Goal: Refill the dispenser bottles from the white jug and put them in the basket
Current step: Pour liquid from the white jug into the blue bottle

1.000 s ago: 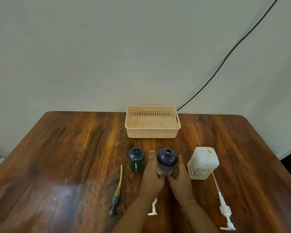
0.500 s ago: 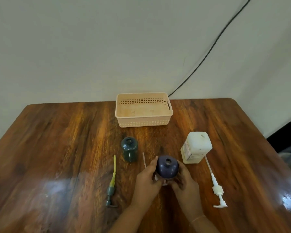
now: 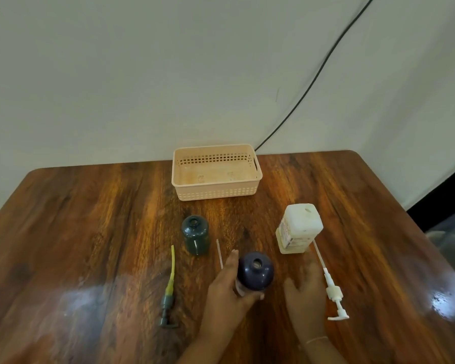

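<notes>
A dark purple dispenser bottle [image 3: 255, 270] stands uncapped near the table's front middle. My left hand [image 3: 227, 290] grips its left side and base. My right hand [image 3: 306, 290] hovers to the right of the bottle, fingers relaxed and blurred, touching nothing that I can see. A dark green bottle [image 3: 195, 234] stands uncapped behind and to the left. The white jug [image 3: 298, 228] stands uncapped at the right. The beige basket [image 3: 216, 172], with nothing in it, sits at the back.
A green pump with a yellow tube [image 3: 169, 290] lies left of my hands. A white pump [image 3: 331, 290] lies right of my right hand, below the jug. A thin white tube [image 3: 219, 253] pokes out behind my left hand. A black cable [image 3: 313, 82] runs down the wall.
Both hands drew the purple bottle nearer to me. My right hand has since come off the bottle and moved right, while my left hand still holds it. The camera view shifted.
</notes>
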